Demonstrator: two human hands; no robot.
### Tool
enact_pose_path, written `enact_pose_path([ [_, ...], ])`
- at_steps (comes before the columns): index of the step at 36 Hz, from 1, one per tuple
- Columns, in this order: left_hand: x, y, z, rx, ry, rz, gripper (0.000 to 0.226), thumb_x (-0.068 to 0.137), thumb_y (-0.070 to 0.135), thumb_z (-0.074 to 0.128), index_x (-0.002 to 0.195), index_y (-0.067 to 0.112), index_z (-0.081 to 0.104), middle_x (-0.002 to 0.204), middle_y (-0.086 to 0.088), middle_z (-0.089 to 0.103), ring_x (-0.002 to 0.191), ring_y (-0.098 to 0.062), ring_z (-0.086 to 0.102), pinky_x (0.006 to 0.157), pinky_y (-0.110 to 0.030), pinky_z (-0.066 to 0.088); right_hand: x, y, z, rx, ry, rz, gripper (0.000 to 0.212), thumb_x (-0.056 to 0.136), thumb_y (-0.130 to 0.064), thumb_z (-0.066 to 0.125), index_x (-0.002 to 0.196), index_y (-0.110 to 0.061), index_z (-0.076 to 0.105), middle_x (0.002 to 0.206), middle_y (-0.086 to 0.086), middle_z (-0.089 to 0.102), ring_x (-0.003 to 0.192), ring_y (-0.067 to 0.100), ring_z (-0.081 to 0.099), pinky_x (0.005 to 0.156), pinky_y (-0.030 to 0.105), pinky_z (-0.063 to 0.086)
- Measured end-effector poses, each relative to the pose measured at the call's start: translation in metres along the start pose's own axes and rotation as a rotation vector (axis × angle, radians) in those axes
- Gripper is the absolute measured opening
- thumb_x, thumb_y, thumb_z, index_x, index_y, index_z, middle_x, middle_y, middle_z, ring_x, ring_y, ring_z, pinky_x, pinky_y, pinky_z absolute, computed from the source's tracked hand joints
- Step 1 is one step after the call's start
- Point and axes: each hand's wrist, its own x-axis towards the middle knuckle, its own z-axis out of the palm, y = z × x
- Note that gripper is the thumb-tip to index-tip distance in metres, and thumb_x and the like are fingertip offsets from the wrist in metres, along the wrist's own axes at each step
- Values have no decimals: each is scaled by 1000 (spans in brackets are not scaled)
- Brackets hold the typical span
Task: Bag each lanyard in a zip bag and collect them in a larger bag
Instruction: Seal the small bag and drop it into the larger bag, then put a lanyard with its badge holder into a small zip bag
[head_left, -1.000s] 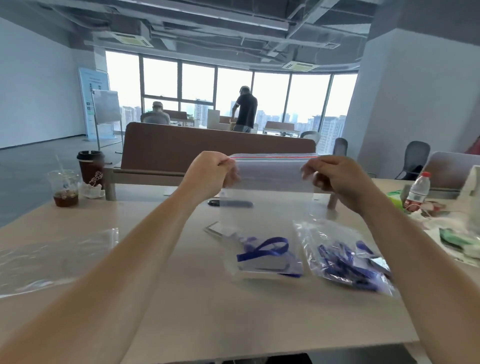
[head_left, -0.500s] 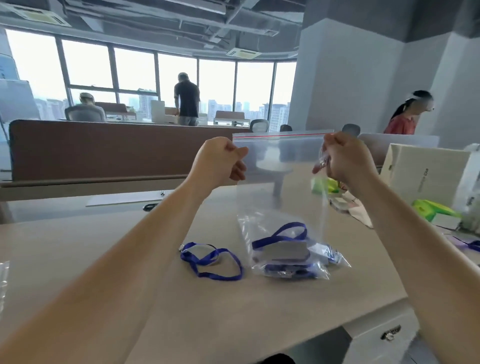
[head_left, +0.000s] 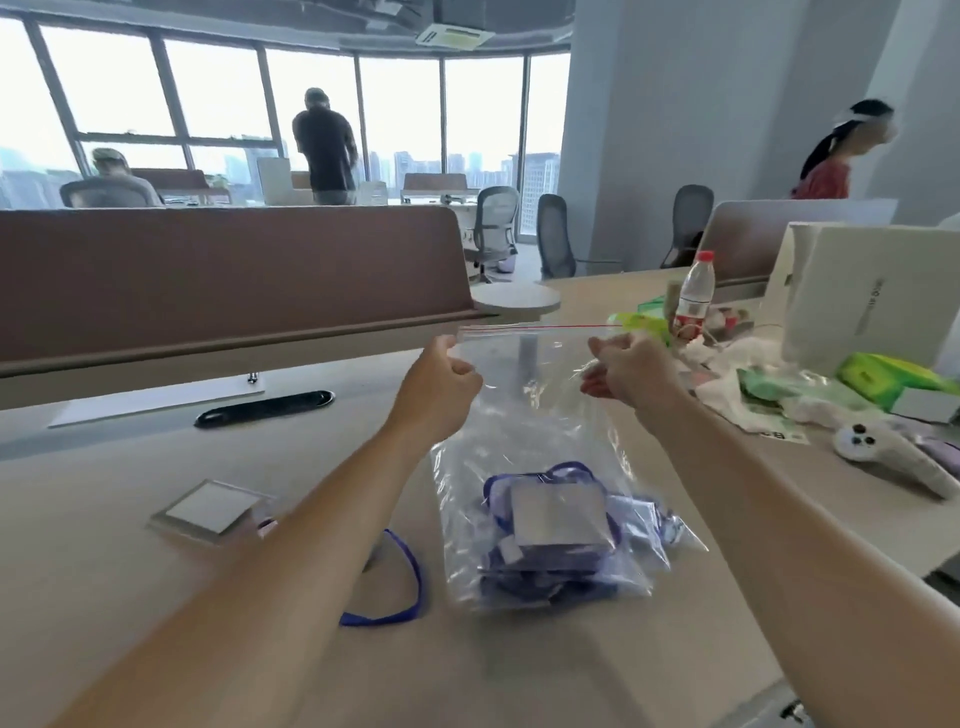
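Left hand (head_left: 441, 387) and right hand (head_left: 631, 371) pinch large bag (head_left: 535, 410), contents blurred

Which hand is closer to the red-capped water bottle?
Right. The right hand holds a top corner of the large zip bag, just below and left of the water bottle; the left hand holds the opposite corner, farther off.

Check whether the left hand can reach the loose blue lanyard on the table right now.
Probably yes, but not straight away: the left hand is pinching the large zip bag by its top corner. The loose lanyard lies uncovered on the table beside the bag, under that forearm.
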Motion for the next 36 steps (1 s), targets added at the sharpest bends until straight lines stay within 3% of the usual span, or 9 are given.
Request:
enact_pose_path([
  [4,10,-20,15,81,-47,-43,66,93,19,57,153,17,30,142,-5,52,111,-19,58,84,-29,46,16,25,10,-59,-28,49,52,97,-9,61,142,2,36,77,20,64,56,23,62,47,26,55],
  [6,13,-27,20,114,-73,-51,66,94,19,56,154,17,28,150,-6,46,104,-17,55,79,-26,43,21,35,14,-140,-42,49,65,96,-10,63,148,6,28,87,24,68,65,27,65,60,32,61],
  [8,15,-33,24,153,-89,-49,66,94,19,55,154,19,28,147,-7,48,93,-16,56,77,-28,47,25,45,17,-206,-38,70,62,94,-15,65,144,8,35,91,21,71,75,28,71,78,43,62],
  [11,19,-40,29,189,-102,-58,66,93,20,54,154,22,29,122,-4,61,78,-16,58,66,-29,46,30,57,20,-221,-73,99,40,93,-17,65,121,10,58,84,9,68,77,23,69,82,42,61],
  [14,21,-46,32,214,-135,-47,63,94,22,58,152,21,34,130,-1,57,107,-17,57,81,-26,44,29,61,21,-220,-97,136,38,93,-14,65,122,9,58,90,10,65,82,23,67,85,42,60],
  [17,20,-49,33,202,-175,-25,59,94,22,60,149,21,40,147,-3,49,134,-16,47,94,-27,44,29,62,22,-298,-105,105,63,92,-18,69,144,3,41,111,17,66,92,28,68,89,44,58],
  [24,15,-38,29,239,-178,76,45,94,23,59,139,22,56,158,4,36,139,-20,43,109,-30,37,20,56,15,-513,-178,29,59,88,-33,72,138,-6,54,131,11,63,112,28,63,102,42,51],
  [30,3,-28,24,210,-168,124,37,95,21,60,132,20,61,145,2,52,132,-17,49,100,-25,38,1,46,20,-543,-144,-49,44,93,-29,68,129,-5,61,121,10,66,97,19,57,86,28,45],
  [36,-20,-20,3,99,-129,118,30,95,19,61,125,17,64,125,1,66,114,-12,59,93,-23,44,-26,30,36,-509,-119,-131,24,93,-28,66,107,-9,70,94,7,71,79,19,61,75,32,50],
])
